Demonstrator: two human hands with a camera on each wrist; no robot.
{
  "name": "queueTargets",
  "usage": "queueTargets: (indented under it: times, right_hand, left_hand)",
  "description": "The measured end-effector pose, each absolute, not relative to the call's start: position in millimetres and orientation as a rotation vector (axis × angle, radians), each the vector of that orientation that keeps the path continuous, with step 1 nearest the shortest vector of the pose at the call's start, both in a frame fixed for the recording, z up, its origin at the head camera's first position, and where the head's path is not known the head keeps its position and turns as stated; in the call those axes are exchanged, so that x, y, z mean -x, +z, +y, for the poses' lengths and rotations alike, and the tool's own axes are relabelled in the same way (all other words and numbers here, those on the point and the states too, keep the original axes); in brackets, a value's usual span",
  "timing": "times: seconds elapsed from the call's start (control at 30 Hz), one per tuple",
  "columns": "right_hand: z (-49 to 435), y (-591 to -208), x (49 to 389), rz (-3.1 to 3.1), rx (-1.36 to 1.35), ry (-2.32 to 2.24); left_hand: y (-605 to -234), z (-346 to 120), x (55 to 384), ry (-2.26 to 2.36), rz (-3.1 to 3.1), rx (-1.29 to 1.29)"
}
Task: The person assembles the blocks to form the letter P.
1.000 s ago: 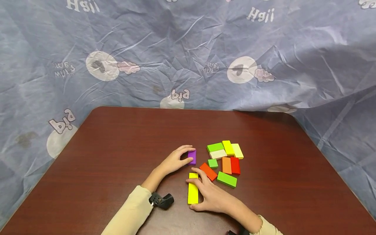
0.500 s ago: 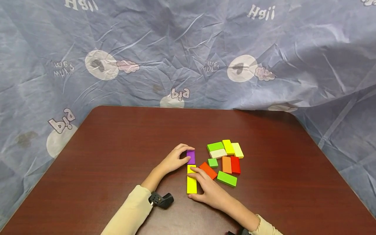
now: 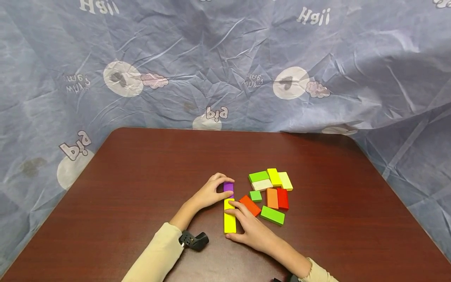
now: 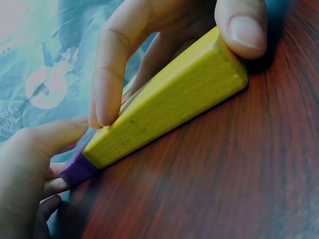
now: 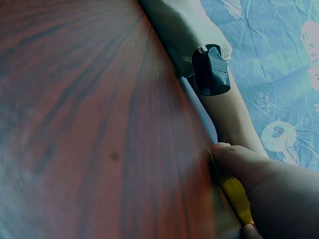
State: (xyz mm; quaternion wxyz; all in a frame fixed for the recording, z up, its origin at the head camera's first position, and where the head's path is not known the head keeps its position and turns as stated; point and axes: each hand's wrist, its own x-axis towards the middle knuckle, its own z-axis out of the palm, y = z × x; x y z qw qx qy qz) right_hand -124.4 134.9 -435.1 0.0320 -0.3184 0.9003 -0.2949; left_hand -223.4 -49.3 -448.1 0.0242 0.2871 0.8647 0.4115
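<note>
Pressure is probably serving best gentle and straight, left hand (image 3: 208, 193) pinching purple block (image 3: 228, 188), right hand (image 3: 251, 231) gripping yellow block (image 3: 230, 225) against it

Blocks (image 3: 230, 225) on table (image 3: 169, 164), cloth (image 3: 225, 70) behind

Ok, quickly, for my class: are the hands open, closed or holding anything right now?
Left hand: closed, holding the purple block.
Right hand: closed, holding the long yellow block.
</note>
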Motion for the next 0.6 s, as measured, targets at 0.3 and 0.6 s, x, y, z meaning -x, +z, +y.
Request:
queueTargets:
  times: [0.3, 0.6]
  right_hand:
    - [135, -439, 123, 2.791, 1.013, -0.903]
    - [138, -429, 122, 2.704, 0.967, -0.809]
  left_hand:
    - [-449, -50, 221, 1.201, 2.663, -0.882]
    - [-449, -50, 222, 1.168, 2.687, -0.902]
